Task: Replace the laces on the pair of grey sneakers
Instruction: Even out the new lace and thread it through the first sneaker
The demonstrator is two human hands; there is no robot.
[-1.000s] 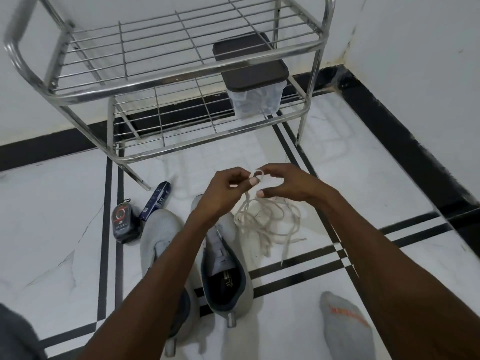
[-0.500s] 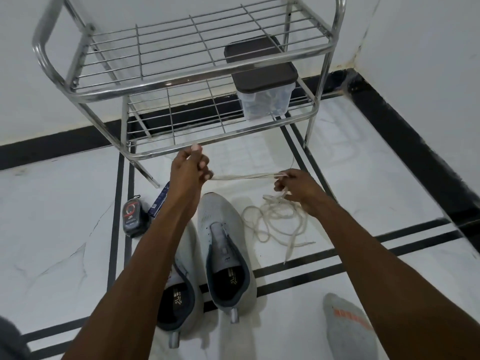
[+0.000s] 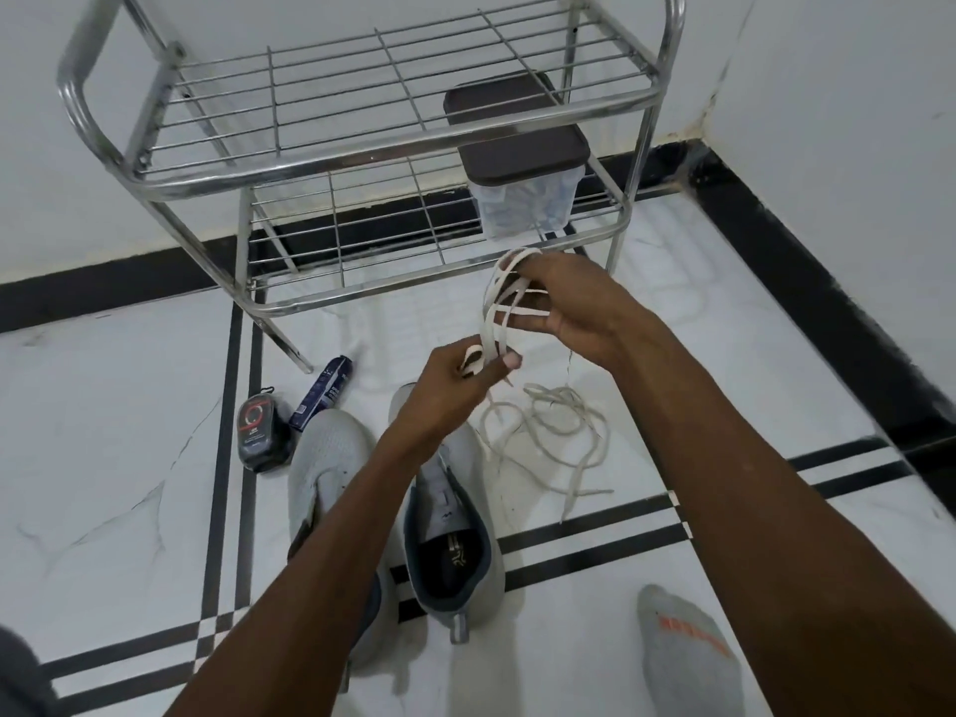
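Two grey sneakers stand side by side on the floor without laces: the left sneaker (image 3: 326, 458) and the right sneaker (image 3: 455, 551), both partly hidden by my left forearm. My right hand (image 3: 574, 307) holds several loops of a cream lace (image 3: 496, 297) wound round its fingers. My left hand (image 3: 455, 375) pinches the same lace just below those loops. More cream lace (image 3: 548, 421) lies in a loose tangle on the floor to the right of the sneakers.
A steel wire shoe rack (image 3: 362, 147) stands against the wall, with a clear box with a brown lid (image 3: 522, 163) on its lower shelf. A black shoe-polish sponge (image 3: 256, 426) and a blue tube (image 3: 323, 390) lie left of the sneakers. My socked foot (image 3: 683, 649) is at bottom right.
My hands, which were apart with the lace stretched between them, have come together. The lace is now looped round my right hand's fingers, which has risen toward the rack.
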